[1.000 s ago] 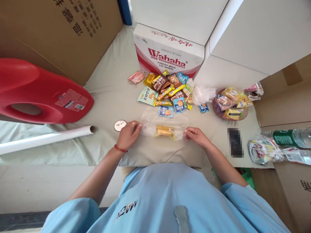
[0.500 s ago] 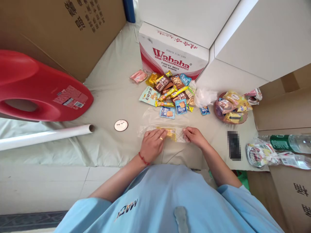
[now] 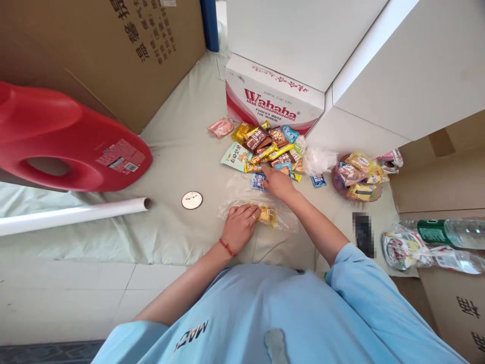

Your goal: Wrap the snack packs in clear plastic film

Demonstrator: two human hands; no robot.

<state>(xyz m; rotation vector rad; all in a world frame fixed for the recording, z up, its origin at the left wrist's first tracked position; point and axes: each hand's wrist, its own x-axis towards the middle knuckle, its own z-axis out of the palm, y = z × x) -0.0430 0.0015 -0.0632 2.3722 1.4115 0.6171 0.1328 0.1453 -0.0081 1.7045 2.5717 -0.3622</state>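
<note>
My left hand [image 3: 241,223] lies flat, fingers stretched, on a clear plastic bag [image 3: 227,203]. A yellow snack packet [image 3: 268,216] shows through the bag just right of those fingertips. Farther out, my right hand [image 3: 279,183] is at the near edge of a pile of wrapped snacks [image 3: 261,139]. Its thumb and index finger are apart at the right end of a small blue snack packet [image 3: 257,181], which lies on the cloth. Another blue packet [image 3: 285,167] is partly hidden behind this hand.
A white Wahaha box [image 3: 273,101] stands behind the pile. To the right are a crumpled plastic bag [image 3: 320,159], a snack bowl [image 3: 341,191], a blurred dark object [image 3: 362,235] and bottles [image 3: 435,230]. Leftward lie a round badge [image 3: 192,200], a white tube [image 3: 76,215] and a red jug [image 3: 83,126].
My right hand has let go of the clear bag's right end and moved forward and left to the blue packet. My left hand stays on the bag.
</note>
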